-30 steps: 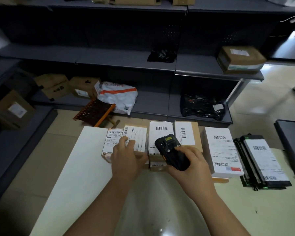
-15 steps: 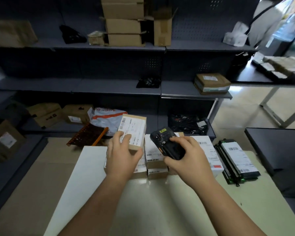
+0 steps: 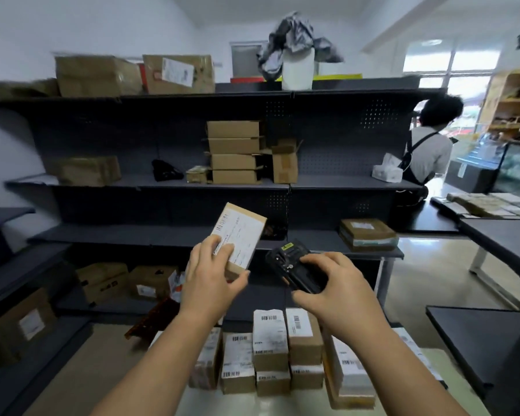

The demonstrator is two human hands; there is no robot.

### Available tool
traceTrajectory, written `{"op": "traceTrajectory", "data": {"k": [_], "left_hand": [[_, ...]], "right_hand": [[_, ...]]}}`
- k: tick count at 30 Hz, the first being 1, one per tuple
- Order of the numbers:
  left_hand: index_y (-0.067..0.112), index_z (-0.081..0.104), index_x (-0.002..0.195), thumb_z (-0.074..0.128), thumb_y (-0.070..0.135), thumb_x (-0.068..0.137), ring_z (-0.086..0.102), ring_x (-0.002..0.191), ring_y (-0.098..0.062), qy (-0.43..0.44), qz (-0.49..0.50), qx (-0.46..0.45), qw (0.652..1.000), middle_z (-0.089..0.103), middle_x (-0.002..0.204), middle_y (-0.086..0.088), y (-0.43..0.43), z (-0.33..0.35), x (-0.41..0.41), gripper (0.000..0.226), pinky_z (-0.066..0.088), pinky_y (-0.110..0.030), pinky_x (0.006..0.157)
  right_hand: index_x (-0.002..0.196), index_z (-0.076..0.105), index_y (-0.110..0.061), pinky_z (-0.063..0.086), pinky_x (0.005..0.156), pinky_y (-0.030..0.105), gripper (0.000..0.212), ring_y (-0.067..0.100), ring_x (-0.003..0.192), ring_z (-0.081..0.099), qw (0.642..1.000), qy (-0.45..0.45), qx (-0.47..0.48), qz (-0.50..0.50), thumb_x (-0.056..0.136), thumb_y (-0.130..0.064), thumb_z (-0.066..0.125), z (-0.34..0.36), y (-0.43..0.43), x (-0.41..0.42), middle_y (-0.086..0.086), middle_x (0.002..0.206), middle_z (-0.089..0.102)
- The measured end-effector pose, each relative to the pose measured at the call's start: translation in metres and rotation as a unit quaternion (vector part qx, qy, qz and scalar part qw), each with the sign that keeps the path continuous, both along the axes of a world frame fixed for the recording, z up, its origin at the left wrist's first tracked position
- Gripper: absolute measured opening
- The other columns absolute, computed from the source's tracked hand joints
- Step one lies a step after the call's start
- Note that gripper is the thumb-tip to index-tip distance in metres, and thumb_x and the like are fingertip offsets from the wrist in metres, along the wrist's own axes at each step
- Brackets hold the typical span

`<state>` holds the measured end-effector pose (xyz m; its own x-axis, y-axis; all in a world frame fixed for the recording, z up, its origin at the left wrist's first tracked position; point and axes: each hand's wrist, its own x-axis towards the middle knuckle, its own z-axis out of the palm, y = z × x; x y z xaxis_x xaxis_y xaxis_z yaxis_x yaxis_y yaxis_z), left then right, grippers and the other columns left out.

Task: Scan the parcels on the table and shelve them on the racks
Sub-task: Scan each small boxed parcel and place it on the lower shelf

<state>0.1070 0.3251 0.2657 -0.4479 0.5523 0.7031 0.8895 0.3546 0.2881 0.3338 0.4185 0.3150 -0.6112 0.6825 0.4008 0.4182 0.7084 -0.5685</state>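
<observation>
"Gripping the parcel (image 3: pixel 242 232) by its lower end, the left hand (image 3: pixel 210 276) had it tilted up in front of the racks (image 3: pixel 342 187), well above the desk (image 3: pixel 222 403). The right hand (image 3: pixel 339 292) was curled round the black scanner (image 3: pixel 288 262), just beside it."

"And the danger looked plain enough. Thumb and fingers held only one end, so a slip could have dropped it onto the row of parcels (image 3: pixel 270 349) below. The scanner's head seemed to point past the label, too, so a missed read was likely."

"What did the shelves hold?"

"A stack of cardboard boxes (image 3: pixel 233 151) on the upper-middle shelf, and one taped box (image 3: pixel 368 234) lower right. Up top sat cartons (image 3: pixel 177 73) and a white bucket (image 3: pixel 297 69) stuffed with a crumpled grey bag (image 3: pixel 294 34)."
</observation>
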Motion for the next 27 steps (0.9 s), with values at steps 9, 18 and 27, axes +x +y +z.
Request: {"op": "traceTrajectory", "data": {"k": [9,18,27], "left_hand": [[0.016,0.061,0.118,0.082,0.037,0.072,0.036,0.129,-0.025,0.025,0.031,-0.029,0.999,0.041,0.138,-0.004,-0.013,0.013,0.021,0.055,0.044,-0.045,0.102],[0.014,0.062,0.115,0.084,0.035,0.071,0.041,0.126,-0.026,0.039,0.069,-0.045,0.996,0.047,0.134,-0.007,-0.037,-0.003,0.018,0.053,0.046,-0.044,0.098],[0.012,0.063,0.112,0.085,0.029,0.068,0.044,0.125,-0.030,0.058,0.038,-0.067,0.995,0.047,0.132,-0.010,-0.022,-0.001,-0.013,0.052,0.047,-0.047,0.097]], "right_hand": [[0.130,0.049,-0.045,0.045,0.075,0.023,0.059,0.010,0.099,0.052,0.990,-0.098,0.090,0.047,0.074,-0.050,0.068,0.037,0.001,0.032,-0.016,0.125,0.042],[0.132,0.047,-0.046,0.042,0.074,0.021,0.062,0.010,0.100,0.053,0.978,-0.148,0.121,0.085,0.074,-0.055,0.065,0.029,-0.002,0.029,-0.015,0.126,0.042],[0.133,0.047,-0.046,0.043,0.074,0.023,0.064,0.011,0.101,0.054,0.971,-0.184,0.134,0.071,0.072,-0.057,0.065,0.034,0.002,0.017,-0.015,0.126,0.042]]}}
